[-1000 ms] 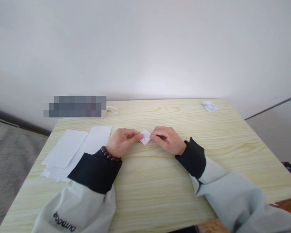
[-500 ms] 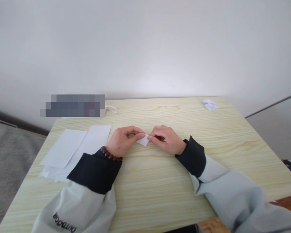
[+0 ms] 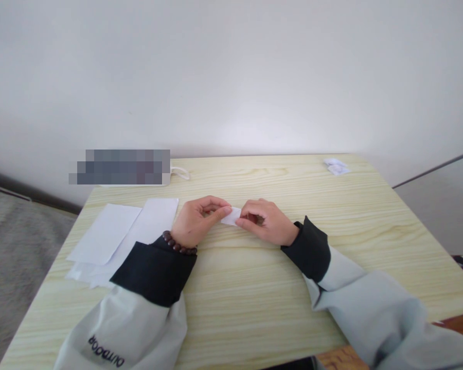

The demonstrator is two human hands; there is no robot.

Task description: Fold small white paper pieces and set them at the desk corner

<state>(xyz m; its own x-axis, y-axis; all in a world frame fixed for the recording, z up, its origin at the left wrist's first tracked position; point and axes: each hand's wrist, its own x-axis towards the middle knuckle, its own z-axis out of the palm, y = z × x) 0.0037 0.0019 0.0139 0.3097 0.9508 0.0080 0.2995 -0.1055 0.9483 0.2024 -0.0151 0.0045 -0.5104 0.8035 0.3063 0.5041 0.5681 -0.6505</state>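
A small folded piece of white paper lies low over the light wooden table, between my two hands. My left hand pinches its left side with thumb and forefinger, a dark bead bracelet on the wrist. My right hand pinches its right side, fingers curled. Both hands rest on the tabletop near its middle. Most of the paper is hidden by my fingertips.
Several loose white sheets lie at the table's left. Small folded white paper pieces sit at the far right corner. A white cord loop lies at the back next to a blurred patch. A pale wall stands behind the table.
The paper showed as a small diamond between my fingers; now it looks flatter and narrower, more covered by my fingertips. My hands have stayed in place.
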